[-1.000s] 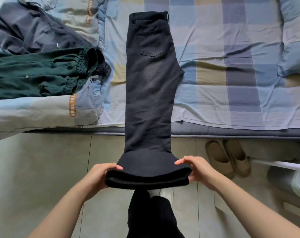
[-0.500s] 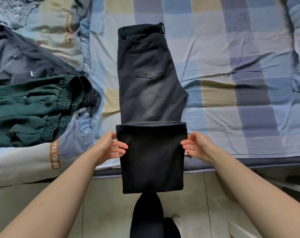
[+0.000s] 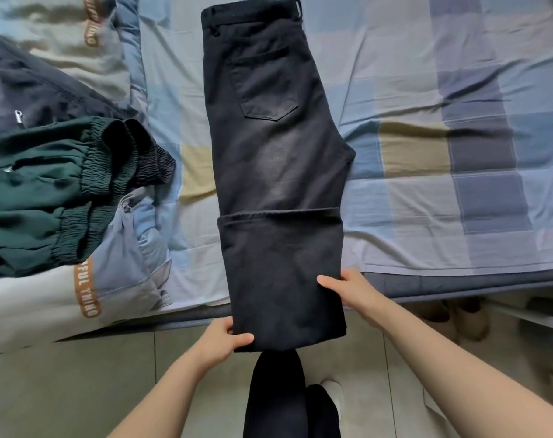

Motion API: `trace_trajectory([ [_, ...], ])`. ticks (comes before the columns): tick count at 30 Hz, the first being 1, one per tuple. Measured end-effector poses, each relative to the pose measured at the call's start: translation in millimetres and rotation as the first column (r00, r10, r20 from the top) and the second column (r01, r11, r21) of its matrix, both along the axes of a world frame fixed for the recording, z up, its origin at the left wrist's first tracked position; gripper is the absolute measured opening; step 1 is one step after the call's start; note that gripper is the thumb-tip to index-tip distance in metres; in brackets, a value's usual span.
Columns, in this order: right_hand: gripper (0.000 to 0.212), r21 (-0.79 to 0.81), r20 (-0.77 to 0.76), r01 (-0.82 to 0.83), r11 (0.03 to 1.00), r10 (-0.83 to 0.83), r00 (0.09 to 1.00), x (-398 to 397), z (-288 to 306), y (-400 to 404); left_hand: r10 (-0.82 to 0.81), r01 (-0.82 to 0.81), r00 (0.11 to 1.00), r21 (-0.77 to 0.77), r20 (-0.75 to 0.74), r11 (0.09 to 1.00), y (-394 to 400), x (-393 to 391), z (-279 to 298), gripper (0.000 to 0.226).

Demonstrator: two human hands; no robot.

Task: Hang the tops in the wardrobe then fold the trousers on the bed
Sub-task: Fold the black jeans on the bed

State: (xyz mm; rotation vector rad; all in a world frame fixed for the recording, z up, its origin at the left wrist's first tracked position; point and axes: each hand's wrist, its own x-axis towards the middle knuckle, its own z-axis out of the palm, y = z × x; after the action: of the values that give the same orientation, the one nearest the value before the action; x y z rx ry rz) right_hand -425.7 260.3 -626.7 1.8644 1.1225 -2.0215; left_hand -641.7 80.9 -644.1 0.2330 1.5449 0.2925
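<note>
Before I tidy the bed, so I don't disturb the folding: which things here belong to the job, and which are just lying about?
In the job: black trousers, gripped by left hand and right hand; green trousers; bed.
Lying about: quilt; dark garment; shoes.

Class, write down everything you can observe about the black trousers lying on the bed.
The black trousers look like faded denim, greyer mid-thigh. They lie flat, legs together, waistband away from the person, one patch pocket facing up. The lower legs are folded up over the thighs; the folded end overhangs the edge of the checked bed sheet. The left hand pinches the near-left corner; the right hand grips the right edge. Nothing else touches them.
</note>
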Motion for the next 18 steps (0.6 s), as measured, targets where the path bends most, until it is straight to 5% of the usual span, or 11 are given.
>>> trace_trajectory([
  [3,0.023,0.227,-0.197,0.209,0.951,-0.165,0.966,4,10,-7,0.080,-0.084,0.996,0.116,0.041,0.990,-11,-2,10,0.021],
  [5,0.029,0.173,-0.257,0.313,0.934,-0.264,0.930,3,12,-3,0.120,-0.125,0.992,0.154,0.038,0.980,-18,-4,11,0.018],
  [8,0.027,-0.081,-0.168,0.322,0.943,-0.332,0.928,-7,6,18,0.124,-0.122,0.992,0.148,-0.005,0.981,-19,-1,7,0.017],
  [11,0.033,-0.033,-0.033,0.263,0.964,-0.264,0.964,-20,-14,47,0.076,-0.066,0.995,0.132,-0.066,0.989,-7,-2,-11,0.018],
  [15,0.041,0.114,0.025,0.195,0.974,-0.200,0.980,-40,-28,69,0.369,-0.358,0.927,0.145,-0.059,0.922,38,-19,-31,0.031],
  [18,0.029,0.232,-0.192,0.275,0.933,-0.234,0.953,-43,-30,67,0.554,-0.539,0.831,0.306,0.042,0.785,77,-33,-33,0.041],
])
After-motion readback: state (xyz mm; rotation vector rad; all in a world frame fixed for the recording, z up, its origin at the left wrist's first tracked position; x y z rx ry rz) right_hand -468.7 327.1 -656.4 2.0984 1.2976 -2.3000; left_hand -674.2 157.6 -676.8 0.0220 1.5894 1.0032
